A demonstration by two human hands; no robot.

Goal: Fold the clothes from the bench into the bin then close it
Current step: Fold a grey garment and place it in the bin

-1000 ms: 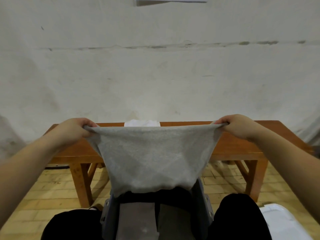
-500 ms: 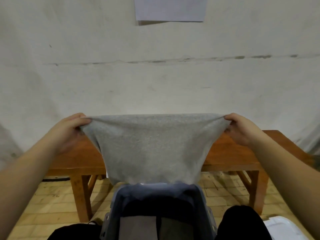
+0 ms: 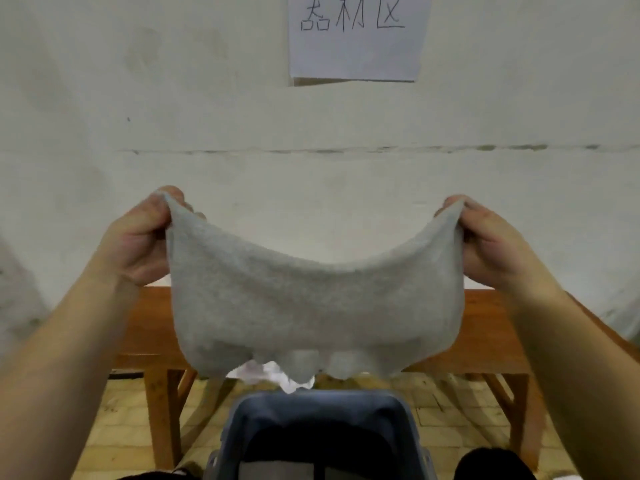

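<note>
We face a whitewashed wall (image 3: 173,98) with a faint horizontal seam across its middle. A paper sign (image 3: 356,39) bearing three handwritten characters hangs on it at the top, right of centre. A brown wooden worktop (image 3: 485,334) stands against the wall on angled legs, and the floor (image 3: 117,410) under it is laid in pale yellowish brick. Part of the worktop's surface is hidden from us by the cloth.

We hold a light grey cloth (image 3: 311,306) in the air in front of the worktop, above a blue-grey bin (image 3: 318,410) that stands open at the bottom centre of the view. The cloth has a soft, slightly fuzzy surface. Its top edge sags in a curve between the two upper corners, and its lower edge hangs uneven, ending just above the rim of the bin. A crumpled white garment (image 3: 266,372) shows just below that lower edge, on the worktop side; how it rests we cannot tell.

The fingers of our left hand (image 3: 138,237) are curled and pinch the upper left corner of the cloth. The fingers of our right hand (image 3: 491,244) are curled and pinch the upper right corner. Both hands are raised level with each other, well apart, with the cloth spread between them
</note>
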